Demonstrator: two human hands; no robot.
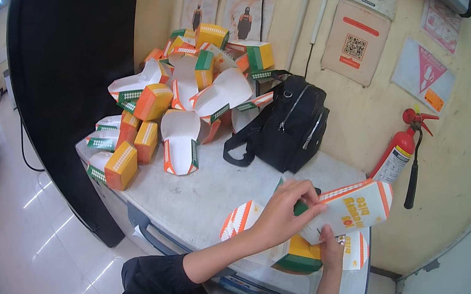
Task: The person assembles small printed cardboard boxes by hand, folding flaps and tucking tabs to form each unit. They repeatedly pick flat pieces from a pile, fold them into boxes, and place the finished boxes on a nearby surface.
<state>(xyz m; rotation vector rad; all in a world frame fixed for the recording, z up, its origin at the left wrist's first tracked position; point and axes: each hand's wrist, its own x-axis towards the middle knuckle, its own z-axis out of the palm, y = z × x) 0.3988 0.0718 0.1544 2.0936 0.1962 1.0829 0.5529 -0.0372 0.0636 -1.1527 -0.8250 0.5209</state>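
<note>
Above the right part of a worn white tabletop [207,204], I hold a partly folded paper food carton [356,208], white with orange patterned edges and yellow lettering. My left hand [288,213] pinches its left end from above, near a green flap. Lower down, my right hand [331,250] grips the carton's near edge, thumb up. Beneath it lie more carton pieces: a yellow and green one [299,258] and an orange-and-white patterned one [241,218]. My hands partly hide these pieces. A heap of folded cartons [186,89] in white, yellow, orange and green fills the far left.
A black backpack [289,122] stands against the wall behind my hands. To its right is a red fire extinguisher [397,149]. A tall black panel [62,68] rises left of the table, beside a tiled floor [47,228]. A cable [262,14] hangs from a wall socket.
</note>
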